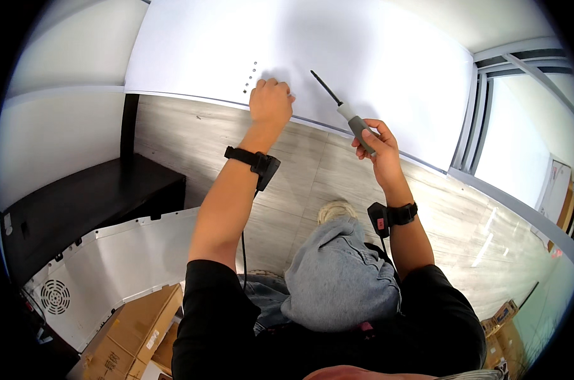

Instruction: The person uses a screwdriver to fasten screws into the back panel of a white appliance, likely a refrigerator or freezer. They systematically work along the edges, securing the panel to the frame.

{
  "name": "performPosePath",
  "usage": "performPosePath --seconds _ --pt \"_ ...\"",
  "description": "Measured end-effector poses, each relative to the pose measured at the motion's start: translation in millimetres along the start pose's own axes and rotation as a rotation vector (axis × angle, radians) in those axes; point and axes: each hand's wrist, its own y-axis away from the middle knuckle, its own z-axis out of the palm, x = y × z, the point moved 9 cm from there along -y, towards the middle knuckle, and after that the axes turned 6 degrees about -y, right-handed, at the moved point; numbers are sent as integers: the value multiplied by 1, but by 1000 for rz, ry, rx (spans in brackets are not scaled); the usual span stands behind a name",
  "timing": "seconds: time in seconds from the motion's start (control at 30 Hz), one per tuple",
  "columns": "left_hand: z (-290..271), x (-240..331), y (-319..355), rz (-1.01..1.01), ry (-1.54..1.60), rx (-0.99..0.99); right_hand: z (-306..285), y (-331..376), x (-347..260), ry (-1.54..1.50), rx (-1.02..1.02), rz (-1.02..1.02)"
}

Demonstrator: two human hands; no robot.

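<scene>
My right hand (377, 144) grips a screwdriver (356, 122) by its grey handle. The dark shaft points up and to the left over the white table top (401, 69). My left hand (272, 103) rests at the table's front edge with the fingers curled down and together. Whatever is between those fingertips, if anything, is hidden under the hand. Just left of it lies a slanting row of several small dark pieces that look like screws (250, 77).
At the lower left are a black metal cabinet piece (97, 196), a silver panel with a round vent (135, 247) and a cardboard box (128, 332). A grey frame (470, 120) borders the table on the right. Each wrist wears a black strap with a small device.
</scene>
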Motion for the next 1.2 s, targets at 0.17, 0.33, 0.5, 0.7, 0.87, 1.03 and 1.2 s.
performPosePath --seconds 0.17,0.33,0.5,0.7,0.87,1.03,1.2 --pt "8 0 0 2 -40 5 -5 0 -4 1 -5 -22" --pt "-7 -17 8 -132 367 83 5 0 -10 28 -44 -31" --pt "5 -77 71 -811 1739 -14 54 4 -16 138 -240 -32" --pt "-37 -139 160 -904 2234 423 161 20 -10 311 -576 -41" --pt "-69 -178 215 -753 2500 695 243 49 4 479 -744 -52" --pt "-104 -207 260 -619 2519 881 291 79 13 507 -833 -37" --pt "-130 -224 284 -417 2508 874 318 107 15 480 -866 -36"
